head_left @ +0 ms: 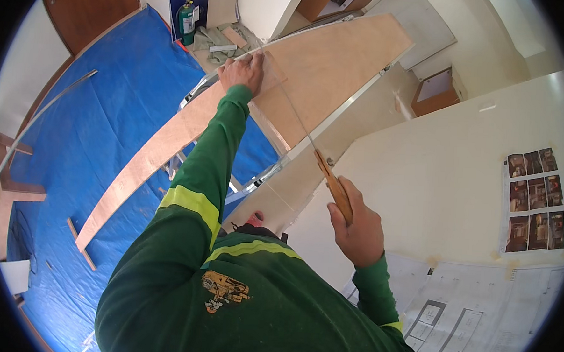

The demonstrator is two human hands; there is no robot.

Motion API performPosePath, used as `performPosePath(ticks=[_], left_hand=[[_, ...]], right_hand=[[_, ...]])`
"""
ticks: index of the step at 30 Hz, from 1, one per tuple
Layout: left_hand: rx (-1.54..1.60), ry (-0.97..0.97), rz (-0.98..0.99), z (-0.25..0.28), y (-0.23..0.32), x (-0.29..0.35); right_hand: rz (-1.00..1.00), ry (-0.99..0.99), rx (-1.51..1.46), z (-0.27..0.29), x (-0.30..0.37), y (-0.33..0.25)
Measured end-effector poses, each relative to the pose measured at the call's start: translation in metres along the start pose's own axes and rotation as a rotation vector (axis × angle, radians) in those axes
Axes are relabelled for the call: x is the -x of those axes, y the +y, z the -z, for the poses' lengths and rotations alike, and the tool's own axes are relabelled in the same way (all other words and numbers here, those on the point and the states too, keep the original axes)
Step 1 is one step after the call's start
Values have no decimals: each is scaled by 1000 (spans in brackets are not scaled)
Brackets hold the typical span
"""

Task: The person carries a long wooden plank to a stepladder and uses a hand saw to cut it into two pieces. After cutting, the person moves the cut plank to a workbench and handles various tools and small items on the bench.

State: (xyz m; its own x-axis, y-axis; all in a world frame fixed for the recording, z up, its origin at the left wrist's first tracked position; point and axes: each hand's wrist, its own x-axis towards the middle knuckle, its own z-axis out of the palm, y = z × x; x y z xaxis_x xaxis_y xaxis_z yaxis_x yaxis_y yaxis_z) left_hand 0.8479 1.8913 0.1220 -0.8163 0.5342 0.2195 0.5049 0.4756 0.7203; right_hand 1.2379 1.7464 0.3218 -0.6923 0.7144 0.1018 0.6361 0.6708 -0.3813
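Note:
My right hand (360,228) is closed around the wooden handle of a handsaw (338,195). Its thin blade, seen almost edge-on, reaches away to the upper left across a large plywood sheet (338,70). My left hand (243,72) is closed, its fingers curled onto the plywood near the far end of the blade. From beneath that hand a long curved plywood strip (149,153) runs down to the lower left. Whether the strip is still joined to the sheet is hidden by my hand. Metal-edged supports (266,175) show under the wood.
Blue sheeting (106,128) covers the floor at left. A green fire extinguisher (187,21) stands at the back beside cloth and offcuts. A bent metal strip (33,125) and wooden pieces (20,191) lie far left. Drawings (453,319) and photo sheets (534,201) hang on the right wall.

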Motion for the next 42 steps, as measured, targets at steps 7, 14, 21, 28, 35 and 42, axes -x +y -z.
performPosePath(ticks=[7,14,21,28,35,42], left_hand=[[32,-3,6,5,2,5],[-22,52,-7,-3,-4,3],[-14,78,-32,-1,2,5],[9,127,-45,-12,-12,-1],[6,37,-6,-4,-2,9],[29,7,-51,-10,7,1]], right_hand=[[15,18,23,20,22,-13],[144,48,81,-73,-101,-9],[216,142,133,-111,-205,-12],[190,84,45,-63,-110,-19],[-101,-129,193,3,-4,-28],[258,146,39,-102,-180,17]])
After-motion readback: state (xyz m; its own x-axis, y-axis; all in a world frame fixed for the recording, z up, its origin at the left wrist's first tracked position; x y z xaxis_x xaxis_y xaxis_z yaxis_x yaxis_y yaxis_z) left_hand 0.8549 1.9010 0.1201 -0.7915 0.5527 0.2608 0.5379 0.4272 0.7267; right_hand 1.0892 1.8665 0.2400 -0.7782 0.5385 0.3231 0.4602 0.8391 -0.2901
